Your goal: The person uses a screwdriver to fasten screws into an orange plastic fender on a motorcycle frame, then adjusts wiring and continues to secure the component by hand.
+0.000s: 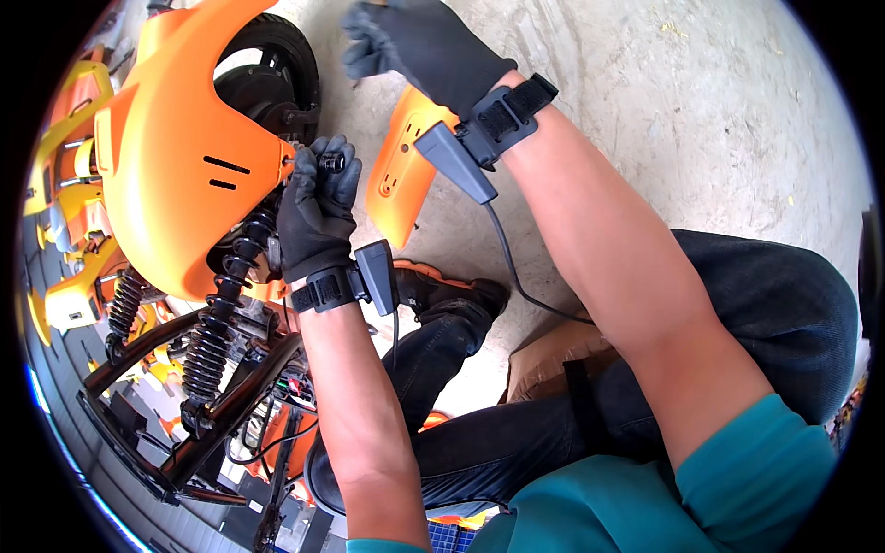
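My gloved left hand (318, 203) is curled around a small dark metal fitting (329, 162) at the right tip of an orange body panel (180, 147). A bolt or stud (287, 160) shows at that tip. My gloved right hand (415, 51) is raised at the top middle, fingers curled; whatever it holds is too hidden to name. Below it a loose orange piece (396, 194) with holes lies on the concrete floor. A black coil shock absorber (207, 364) stands under the panel, left of my left forearm.
A black tyre (300, 74) sits behind the panel, and black frame tubes (180, 456) run at the lower left. More yellow and orange machine parts (78, 295) fill the left edge. My legs and a cardboard piece (539, 359) are below my arms on the concrete floor (710, 129).
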Action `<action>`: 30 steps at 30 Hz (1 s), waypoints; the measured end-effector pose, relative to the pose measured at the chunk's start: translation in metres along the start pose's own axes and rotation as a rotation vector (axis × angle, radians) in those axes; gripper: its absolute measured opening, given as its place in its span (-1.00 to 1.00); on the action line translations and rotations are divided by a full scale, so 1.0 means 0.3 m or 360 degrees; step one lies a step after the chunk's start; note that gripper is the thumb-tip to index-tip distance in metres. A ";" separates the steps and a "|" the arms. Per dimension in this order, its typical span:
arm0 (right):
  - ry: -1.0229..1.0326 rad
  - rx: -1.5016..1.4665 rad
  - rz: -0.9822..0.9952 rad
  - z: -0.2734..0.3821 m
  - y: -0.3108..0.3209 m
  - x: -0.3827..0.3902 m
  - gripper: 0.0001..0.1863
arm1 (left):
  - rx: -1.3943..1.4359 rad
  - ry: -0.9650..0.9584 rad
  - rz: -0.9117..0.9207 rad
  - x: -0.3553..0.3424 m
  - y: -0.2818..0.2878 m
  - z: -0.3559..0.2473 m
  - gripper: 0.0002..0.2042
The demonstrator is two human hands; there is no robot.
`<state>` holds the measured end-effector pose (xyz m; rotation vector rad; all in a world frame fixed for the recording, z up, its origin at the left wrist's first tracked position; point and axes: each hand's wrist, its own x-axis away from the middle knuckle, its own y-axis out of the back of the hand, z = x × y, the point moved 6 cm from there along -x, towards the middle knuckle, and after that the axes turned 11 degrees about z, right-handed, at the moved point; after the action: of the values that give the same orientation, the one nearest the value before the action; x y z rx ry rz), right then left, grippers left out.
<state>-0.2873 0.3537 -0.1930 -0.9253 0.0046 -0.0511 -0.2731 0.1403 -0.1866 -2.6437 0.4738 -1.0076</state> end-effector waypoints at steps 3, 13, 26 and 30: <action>-0.0195 0.0124 -0.0265 -0.102 0.102 0.086 -0.68 | -0.0068 0.0014 -0.0091 0.015 -0.001 -0.006 -0.74; -0.0443 -0.0018 -0.0399 -0.343 0.220 0.164 -0.78 | -0.0159 -0.0065 -0.0030 0.001 0.049 0.004 -0.73; -0.0296 0.1011 -0.0106 -0.517 0.114 0.260 -0.79 | -0.0153 -0.0078 0.0006 -0.005 0.052 0.006 -0.68; -0.0053 0.1140 -0.0094 -0.520 0.109 0.260 -0.75 | -0.0144 -0.0086 0.0038 -0.009 0.040 0.006 -0.68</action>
<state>-0.2120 0.2453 -0.3114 -0.2098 -0.0685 -0.0848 -0.2763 0.1306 -0.1939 -2.7301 0.5497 -0.9260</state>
